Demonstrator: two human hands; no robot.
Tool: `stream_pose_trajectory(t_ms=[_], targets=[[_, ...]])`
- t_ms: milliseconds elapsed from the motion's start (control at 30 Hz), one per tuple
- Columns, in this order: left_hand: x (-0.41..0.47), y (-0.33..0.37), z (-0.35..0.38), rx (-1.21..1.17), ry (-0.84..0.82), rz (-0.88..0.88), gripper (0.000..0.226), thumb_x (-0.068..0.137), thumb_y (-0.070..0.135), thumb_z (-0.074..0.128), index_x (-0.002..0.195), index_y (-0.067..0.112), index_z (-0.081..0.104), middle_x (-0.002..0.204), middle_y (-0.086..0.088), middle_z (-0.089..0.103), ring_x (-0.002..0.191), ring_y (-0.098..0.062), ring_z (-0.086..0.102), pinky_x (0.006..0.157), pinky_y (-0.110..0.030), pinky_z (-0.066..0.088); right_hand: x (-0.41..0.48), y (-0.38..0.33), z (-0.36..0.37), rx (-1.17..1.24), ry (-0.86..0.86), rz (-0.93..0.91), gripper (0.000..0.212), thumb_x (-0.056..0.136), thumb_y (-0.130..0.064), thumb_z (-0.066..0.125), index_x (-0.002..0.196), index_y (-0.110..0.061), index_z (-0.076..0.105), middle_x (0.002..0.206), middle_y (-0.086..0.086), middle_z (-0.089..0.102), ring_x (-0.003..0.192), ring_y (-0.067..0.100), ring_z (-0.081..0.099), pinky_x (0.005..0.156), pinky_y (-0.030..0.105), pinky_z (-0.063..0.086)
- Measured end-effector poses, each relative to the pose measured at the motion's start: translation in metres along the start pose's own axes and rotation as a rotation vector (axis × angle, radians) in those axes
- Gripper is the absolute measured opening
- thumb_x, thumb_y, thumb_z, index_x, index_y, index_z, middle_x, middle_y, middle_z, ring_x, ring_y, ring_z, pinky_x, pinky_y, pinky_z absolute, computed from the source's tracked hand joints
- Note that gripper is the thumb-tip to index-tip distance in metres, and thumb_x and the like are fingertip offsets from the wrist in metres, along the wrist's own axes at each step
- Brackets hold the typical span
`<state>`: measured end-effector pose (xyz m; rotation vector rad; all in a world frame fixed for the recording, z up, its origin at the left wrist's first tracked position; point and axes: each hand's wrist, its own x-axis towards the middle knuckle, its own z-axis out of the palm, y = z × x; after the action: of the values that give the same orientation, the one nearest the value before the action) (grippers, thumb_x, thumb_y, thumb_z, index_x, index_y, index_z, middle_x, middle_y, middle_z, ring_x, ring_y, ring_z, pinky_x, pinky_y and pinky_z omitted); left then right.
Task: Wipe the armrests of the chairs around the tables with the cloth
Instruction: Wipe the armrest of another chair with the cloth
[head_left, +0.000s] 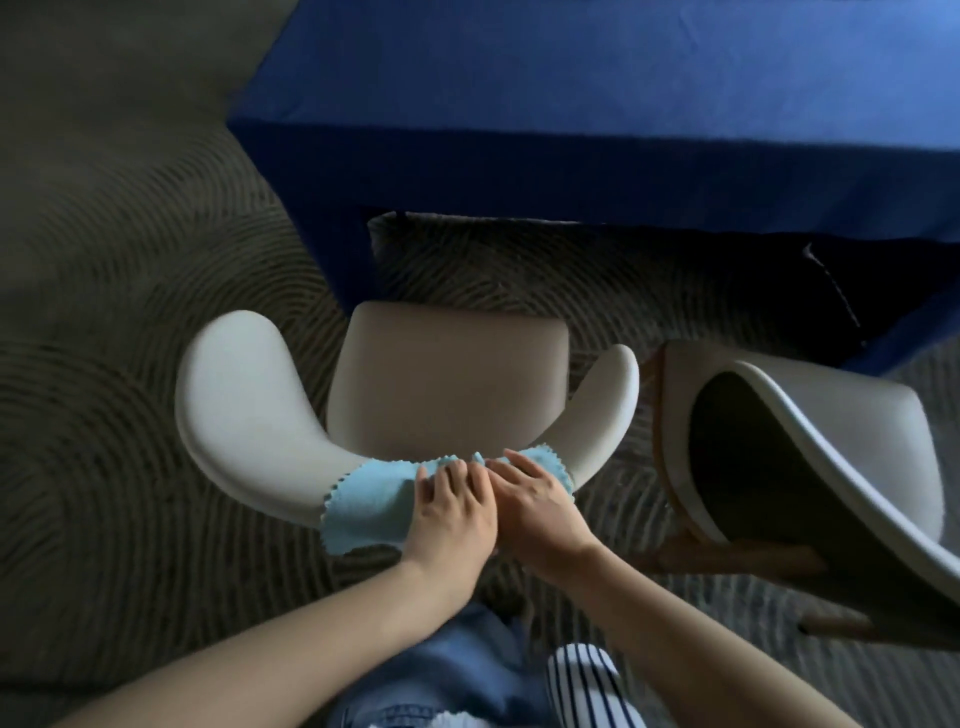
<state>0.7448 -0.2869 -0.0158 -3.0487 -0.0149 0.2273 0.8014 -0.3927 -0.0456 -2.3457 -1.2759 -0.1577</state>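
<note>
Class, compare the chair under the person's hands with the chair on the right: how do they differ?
The near chair faces the blue table squarely; the right chair is turned at an angle. The near chair has a light blue cloth over its back under both hands; the right chair has none. Both are pale and curved.

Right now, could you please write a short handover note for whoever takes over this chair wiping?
Left hand and right hand: both pressed flat on the light blue cloth.
Cloth: draped over the top of the backrest of the white chair, between its two armrests.
Second white chair: to the right, by the blue-covered table.
Done: cannot tell which armrests are already wiped.
Left: the left armrest, right armrest, then the second chair.
</note>
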Motion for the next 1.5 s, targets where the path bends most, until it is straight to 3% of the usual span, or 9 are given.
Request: stream_pose_trajectory(t_ms=[100, 267, 400, 533, 633, 800, 900, 1033, 1500], targets=[[0.012, 0.029, -0.004, 0.009, -0.021, -0.054, 0.060, 0.052, 0.021, 0.085, 0.099, -0.010, 0.065, 0.081, -0.024, 0.062, 0.070, -0.035, 0.063, 0.072, -0.049, 0.055, -0.008, 0.028, -0.014, 0.022, -0.012, -0.051, 0.035, 0.082, -0.033, 0.057, 0.095, -0.004, 0.072, 0.086, 0.006, 0.070, 0.081, 0.023, 0.068, 0.092, 0.031, 0.042], [0.041, 0.074, -0.016, -0.080, -0.143, -0.207, 0.040, 0.077, 0.002, 0.036, 0.096, -0.011, 0.068, 0.077, -0.023, 0.065, 0.068, -0.035, 0.065, 0.061, -0.044, 0.056, -0.011, 0.077, -0.037, 0.080, -0.094, -0.129, 0.033, 0.072, -0.019, 0.079, 0.100, -0.003, 0.071, 0.094, 0.004, 0.071, 0.090, 0.020, 0.067, 0.094, 0.030, 0.046], [0.067, 0.105, -0.013, -0.189, -0.219, -0.295, 0.068, 0.044, 0.025, 0.090, 0.096, -0.013, 0.068, 0.077, -0.023, 0.066, 0.068, -0.035, 0.065, 0.058, -0.043, 0.056, -0.009, 0.118, -0.055, 0.084, -0.223, -0.221, 0.046, 0.070, -0.027, 0.077, 0.108, -0.002, 0.069, 0.098, 0.003, 0.071, 0.093, 0.020, 0.067, 0.094, 0.028, 0.045], [0.103, 0.138, -0.017, -0.246, -0.129, -0.464, 0.072, 0.034, 0.025, 0.093, 0.093, -0.008, 0.070, 0.072, -0.018, 0.065, 0.064, -0.029, 0.063, 0.055, -0.039, 0.055, -0.001, 0.155, -0.073, 0.062, -0.336, -0.261, 0.065, 0.050, -0.020, 0.092, 0.108, -0.003, 0.069, 0.099, 0.003, 0.072, 0.091, 0.022, 0.069, 0.086, 0.029, 0.051], [0.137, 0.159, -0.024, -0.230, -0.083, -0.572, 0.029, 0.072, 0.016, 0.059, 0.089, -0.004, 0.072, 0.069, -0.015, 0.064, 0.061, -0.025, 0.061, 0.054, -0.037, 0.053, 0.010, 0.193, -0.078, 0.040, -0.441, -0.313, 0.067, 0.050, -0.021, 0.091, 0.111, -0.003, 0.067, 0.102, 0.005, 0.071, 0.094, 0.025, 0.069, 0.085, 0.037, 0.053], [0.180, 0.170, -0.037, -0.276, -0.221, -0.623, 0.045, 0.082, 0.003, 0.030, 0.111, -0.007, 0.063, 0.092, -0.022, 0.064, 0.081, -0.029, 0.062, 0.067, -0.036, 0.050, 0.024, 0.244, -0.076, -0.010, -0.544, -0.400, 0.065, 0.061, -0.023, 0.081, 0.119, -0.002, 0.063, 0.117, 0.011, 0.066, 0.107, 0.027, 0.065, 0.087, 0.049, 0.051], [0.208, 0.172, -0.029, -0.248, -0.266, -0.510, 0.052, 0.097, 0.009, 0.034, 0.143, -0.009, 0.016, 0.138, -0.030, 0.034, 0.124, -0.039, 0.038, 0.095, -0.047, 0.037, 0.030, 0.268, -0.081, -0.004, -0.605, -0.303, 0.074, 0.079, -0.022, 0.075, 0.143, -0.007, 0.040, 0.147, 0.008, 0.041, 0.137, 0.024, 0.039, 0.112, 0.031, 0.028], [0.234, 0.173, -0.033, -0.176, -0.311, -0.407, 0.058, 0.097, 0.009, 0.037, 0.146, -0.005, 0.009, 0.144, -0.030, 0.024, 0.130, -0.041, 0.032, 0.100, -0.047, 0.035, 0.033, 0.294, -0.083, -0.012, -0.754, -0.245, 0.076, 0.095, -0.023, 0.056, 0.152, -0.015, 0.007, 0.160, -0.002, 0.003, 0.147, 0.013, 0.002, 0.110, 0.012, -0.001], [0.254, 0.217, -0.021, -0.283, -0.258, -0.366, 0.079, 0.083, 0.002, 0.060, 0.148, 0.012, 0.014, 0.157, -0.017, 0.003, 0.143, -0.039, 0.005, 0.115, -0.056, 0.000, 0.000, 0.316, -0.089, 0.286, -0.743, 0.287, 0.034, 0.095, 0.000, 0.045, 0.129, 0.005, 0.046, 0.123, 0.022, 0.056, 0.112, 0.035, 0.054, 0.089, 0.035, 0.041]])
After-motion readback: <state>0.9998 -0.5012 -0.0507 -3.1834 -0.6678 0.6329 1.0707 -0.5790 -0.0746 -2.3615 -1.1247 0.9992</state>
